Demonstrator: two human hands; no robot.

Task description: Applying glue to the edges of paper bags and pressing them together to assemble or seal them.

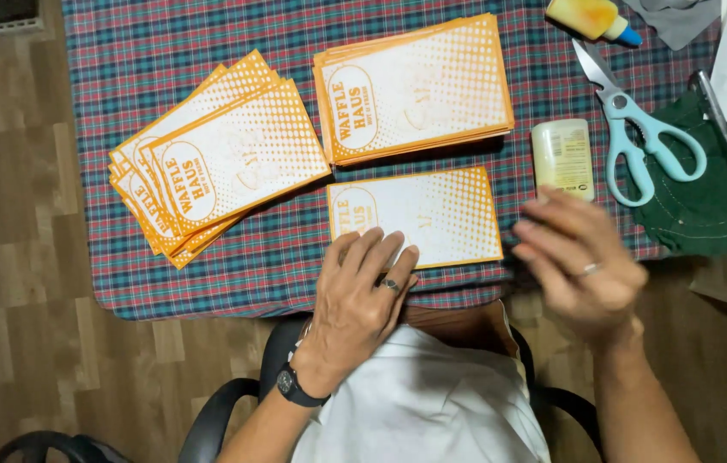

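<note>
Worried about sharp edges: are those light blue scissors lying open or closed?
Closed: the scissors lie flat on the plaid tablecloth with both blades together in one line and the handle loops side by side.

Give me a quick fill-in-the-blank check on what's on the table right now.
1. The left hand presses on a single orange-and-white ____ lying alone near the table edge.
2. The scissors have light ____ handles.
3. The fanned stack lies to the ____ of the neat stack in the picture.
4. The right hand holds ____.

Missing words: card; blue; left; nothing
</note>
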